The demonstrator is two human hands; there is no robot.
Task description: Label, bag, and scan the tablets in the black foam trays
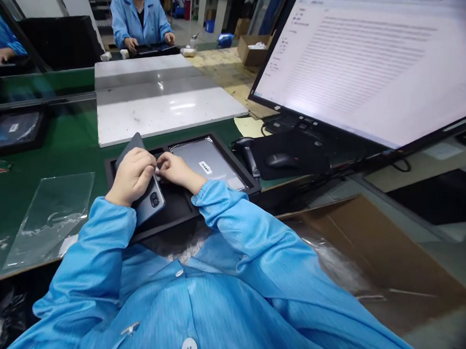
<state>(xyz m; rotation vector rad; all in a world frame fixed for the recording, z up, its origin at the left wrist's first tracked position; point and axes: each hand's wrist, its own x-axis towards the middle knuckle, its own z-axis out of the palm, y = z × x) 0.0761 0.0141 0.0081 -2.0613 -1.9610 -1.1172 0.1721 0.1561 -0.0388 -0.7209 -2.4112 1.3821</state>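
Note:
My left hand (132,175) is wrapped round a grey tablet (151,200) with its camera end toward me, held tilted over a black tray (179,206). My right hand (175,170) pinches at the tablet's edge beside my left fingers; what it grips is too small to name. A second grey tablet (208,163) with a white label lies flat in the tray's right compartment.
A clear plastic bag (50,217) lies on the green belt at left. White boards (161,102) sit beyond the tray. A scanner (249,152), mouse (281,161) and large monitor (368,55) stand at right. A person in blue (140,19) works across the line.

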